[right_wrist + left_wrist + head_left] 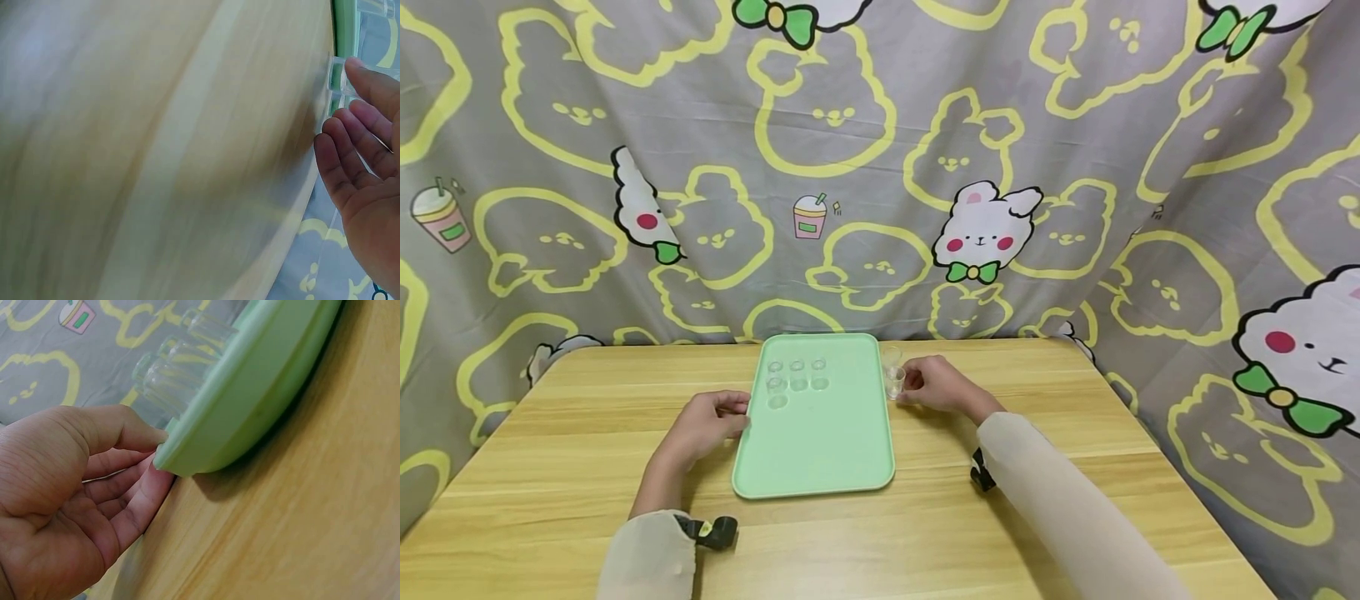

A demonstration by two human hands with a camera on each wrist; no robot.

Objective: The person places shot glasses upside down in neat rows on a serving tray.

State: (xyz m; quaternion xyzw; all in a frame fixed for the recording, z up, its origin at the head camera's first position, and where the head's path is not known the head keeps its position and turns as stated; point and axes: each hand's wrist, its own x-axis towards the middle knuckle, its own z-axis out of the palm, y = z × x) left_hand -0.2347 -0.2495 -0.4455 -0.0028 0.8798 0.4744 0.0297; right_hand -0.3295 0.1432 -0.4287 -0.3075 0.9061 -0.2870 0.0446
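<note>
A light green tray [820,450] lies on the table. Several small clear shot glasses [797,367] stand in rows on its far left part; the left wrist view shows these glasses [172,381] from the side. At the tray's left edge my left hand [706,421] pinches the rim, thumb on top and fingers beneath, as the left wrist view shows. Just beyond the right edge, my right hand [940,385] holds another clear shot glass [894,383] between thumb and fingers. That glass [337,76] is partly hidden by the fingers in the right wrist view.
One more clear glass [892,357] stands behind the one in my right hand. The wooden table [820,550] ends at a grey patterned curtain [865,192] at the back and sides. Dark wrist devices [718,533] sit on both sleeves.
</note>
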